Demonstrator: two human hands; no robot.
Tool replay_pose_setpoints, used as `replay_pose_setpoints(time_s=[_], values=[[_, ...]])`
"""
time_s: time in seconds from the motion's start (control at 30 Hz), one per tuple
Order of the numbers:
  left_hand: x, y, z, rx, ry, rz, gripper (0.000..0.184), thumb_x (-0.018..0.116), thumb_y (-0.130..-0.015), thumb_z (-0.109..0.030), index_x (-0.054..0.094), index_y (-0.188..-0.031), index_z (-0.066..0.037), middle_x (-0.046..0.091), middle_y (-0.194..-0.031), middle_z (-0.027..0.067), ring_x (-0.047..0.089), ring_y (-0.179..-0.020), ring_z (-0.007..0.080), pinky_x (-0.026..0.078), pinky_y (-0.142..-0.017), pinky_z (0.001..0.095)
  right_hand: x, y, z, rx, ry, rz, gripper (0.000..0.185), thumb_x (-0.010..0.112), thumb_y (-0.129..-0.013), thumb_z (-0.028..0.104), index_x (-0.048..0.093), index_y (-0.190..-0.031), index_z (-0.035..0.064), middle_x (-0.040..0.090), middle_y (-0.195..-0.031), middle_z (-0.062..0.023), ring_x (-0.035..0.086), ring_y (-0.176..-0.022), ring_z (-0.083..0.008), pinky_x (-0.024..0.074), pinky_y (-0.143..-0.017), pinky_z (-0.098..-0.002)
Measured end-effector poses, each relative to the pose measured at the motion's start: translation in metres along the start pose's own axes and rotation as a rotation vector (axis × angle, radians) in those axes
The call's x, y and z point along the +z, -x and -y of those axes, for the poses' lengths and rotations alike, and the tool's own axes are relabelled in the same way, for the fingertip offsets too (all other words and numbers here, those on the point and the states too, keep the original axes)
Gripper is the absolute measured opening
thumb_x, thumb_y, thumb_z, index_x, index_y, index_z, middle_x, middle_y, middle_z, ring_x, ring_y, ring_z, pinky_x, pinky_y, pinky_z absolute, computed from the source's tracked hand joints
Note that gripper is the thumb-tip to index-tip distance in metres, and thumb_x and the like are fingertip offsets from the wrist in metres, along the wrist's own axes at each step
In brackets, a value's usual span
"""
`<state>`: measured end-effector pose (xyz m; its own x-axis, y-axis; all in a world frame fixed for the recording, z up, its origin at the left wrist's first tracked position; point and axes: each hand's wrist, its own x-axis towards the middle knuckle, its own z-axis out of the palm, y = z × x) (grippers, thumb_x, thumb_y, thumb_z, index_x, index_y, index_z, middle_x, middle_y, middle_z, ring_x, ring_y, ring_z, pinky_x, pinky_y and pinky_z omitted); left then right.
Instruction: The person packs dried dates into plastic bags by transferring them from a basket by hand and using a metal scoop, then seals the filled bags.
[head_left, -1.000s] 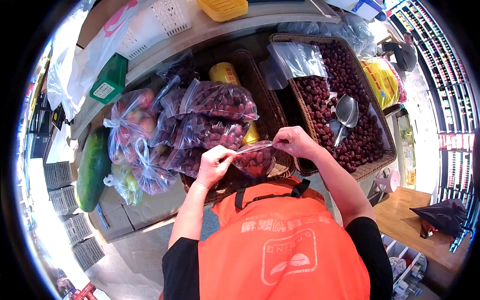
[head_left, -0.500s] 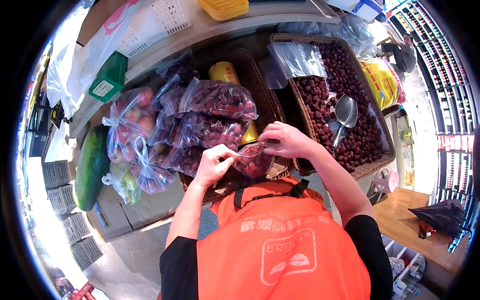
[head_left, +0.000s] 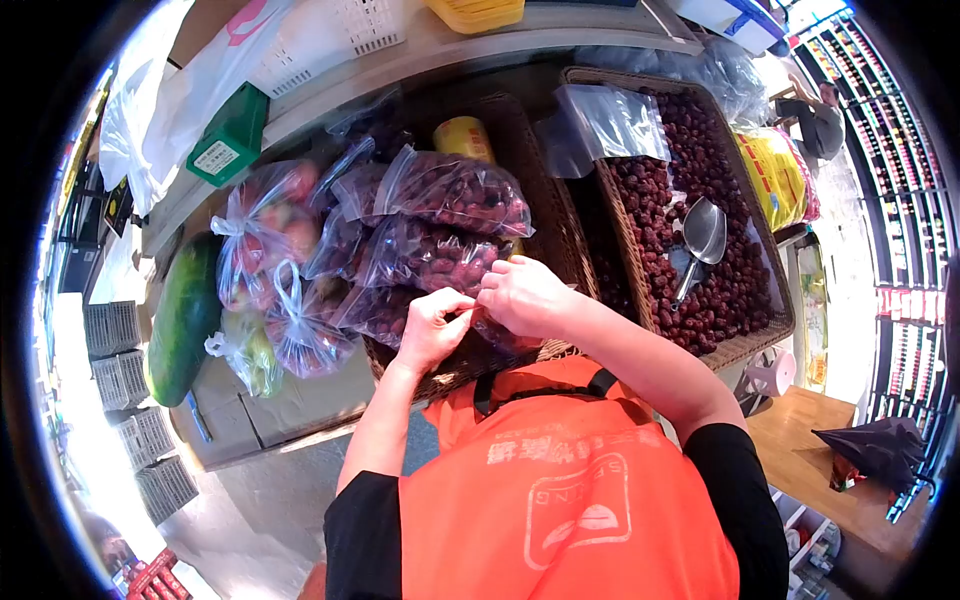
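Note:
My left hand [head_left: 434,328] pinches one corner of a clear plastic bag of dark red dried fruit [head_left: 508,339]. Right beside it, my right hand [head_left: 525,297] has its fingers closed on the same bag's top edge and covers much of it. Several filled bags of the same fruit [head_left: 460,193] lie stacked just beyond my hands in a wicker basket. To the right, a second wicker basket [head_left: 783,330] holds loose dried fruit, a metal scoop [head_left: 704,232] and flat plastic bags [head_left: 612,122].
At the left are a large green melon [head_left: 186,318], knotted bags of fruit [head_left: 303,330] and a green box [head_left: 229,134]. A yellow roll [head_left: 463,139] lies behind the stack. A yellow sack [head_left: 772,177] stands at the right; a person [head_left: 822,120] is farther back.
My right hand has slid left along the bag's top edge until it meets my left hand. My left hand has stayed on its corner. The view has shifted slightly.

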<state>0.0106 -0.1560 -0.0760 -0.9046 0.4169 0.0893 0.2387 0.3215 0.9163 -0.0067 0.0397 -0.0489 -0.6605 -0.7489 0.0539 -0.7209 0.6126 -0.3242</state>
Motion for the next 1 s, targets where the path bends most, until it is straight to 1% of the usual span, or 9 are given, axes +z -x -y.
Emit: replay_pose_setpoints(time_s=[0.07, 0.23, 0.37, 0.53, 0.83, 0.93, 1.0], values=[[0.0, 0.001, 0.001, 0.001, 0.007, -0.013, 0.009, 0.068, -0.074, -0.002, 0.066, -0.082, 0.0, 0.062, -0.072, 0.0101, 0.061, -0.064, 0.0192, 0.047, -0.059, 0.0276, -0.002, 0.001, 0.006, -0.018, 0.036, -0.023, 0.009, 0.056, -0.075, 0.019, 0.061, -0.075, 0.0112, 0.058, -0.079, -0.001, 0.055, -0.085, -0.0188, 0.0442, -0.076, -0.0324], [0.003, 0.003, 0.002, 0.016, 0.006, -0.04, 0.008, 0.068, -0.075, -0.002, 0.067, -0.082, -0.001, 0.061, -0.071, 0.0091, 0.058, -0.061, 0.0177, 0.046, -0.058, 0.0271, 0.0, 0.005, 0.004, 0.022, -0.037, -0.01, 0.009, 0.057, -0.075, 0.017, 0.06, -0.079, 0.0099, 0.058, -0.082, -0.0027, 0.056, -0.088, -0.0205, 0.0449, -0.076, -0.0337], [0.004, 0.004, 0.002, 0.004, 0.014, -0.041, 0.007, 0.068, -0.075, -0.003, 0.067, -0.081, -0.002, 0.062, -0.07, 0.0081, 0.059, -0.062, 0.0163, 0.046, -0.057, 0.0265, 0.001, 0.009, 0.002, 0.051, -0.063, -0.019, 0.01, 0.056, -0.076, 0.016, 0.059, -0.083, 0.0091, 0.058, -0.085, -0.0039, 0.057, -0.091, -0.0217, 0.0454, -0.076, -0.0351], [0.007, 0.004, 0.004, 0.023, 0.048, -0.078, 0.005, 0.069, -0.076, -0.004, 0.068, -0.08, -0.003, 0.062, -0.069, 0.0068, 0.059, -0.061, 0.0143, 0.046, -0.057, 0.026, 0.005, 0.018, -0.003, 0.085, -0.04, -0.026, 0.01, 0.055, -0.076, 0.015, 0.058, -0.083, 0.009, 0.058, -0.086, -0.0049, 0.059, -0.09, -0.0221, 0.0455, -0.076, -0.0355], [0.005, 0.004, -0.001, -0.017, 0.063, -0.069, 0.004, 0.071, -0.078, -0.006, 0.069, -0.079, -0.003, 0.063, -0.068, 0.006, 0.059, -0.061, 0.012, 0.046, -0.057, 0.0249, 0.005, 0.035, -0.016, 0.099, 0.0, -0.034, 0.012, 0.055, -0.079, 0.016, 0.058, -0.087, 0.0082, 0.058, -0.086, -0.0072, 0.059, -0.088, -0.0231, 0.0456, -0.075, -0.0356], [0.002, 0.003, -0.005, -0.051, 0.066, -0.034, 0.007, 0.068, -0.079, -0.007, 0.068, -0.079, -0.001, 0.064, -0.072, 0.0074, 0.062, -0.066, 0.0159, 0.047, -0.061, 0.0262, 0.005, 0.041, -0.022, 0.09, 0.019, -0.048, 0.013, 0.055, -0.08, 0.017, 0.058, -0.089, 0.0075, 0.057, -0.086, -0.0081, 0.059, -0.086, -0.0241, 0.0458, -0.075, -0.0354], [0.002, 0.003, -0.002, -0.052, 0.056, -0.032, 0.007, 0.068, -0.079, -0.008, 0.068, -0.078, 0.0, 0.064, -0.072, 0.0076, 0.062, -0.066, 0.0159, 0.047, -0.061, 0.0263, 0.005, 0.045, -0.025, 0.09, 0.028, -0.053, 0.013, 0.054, -0.081, 0.017, 0.057, -0.089, 0.0071, 0.057, -0.086, -0.0085, 0.058, -0.085, -0.0247, 0.0461, -0.074, -0.0354]])
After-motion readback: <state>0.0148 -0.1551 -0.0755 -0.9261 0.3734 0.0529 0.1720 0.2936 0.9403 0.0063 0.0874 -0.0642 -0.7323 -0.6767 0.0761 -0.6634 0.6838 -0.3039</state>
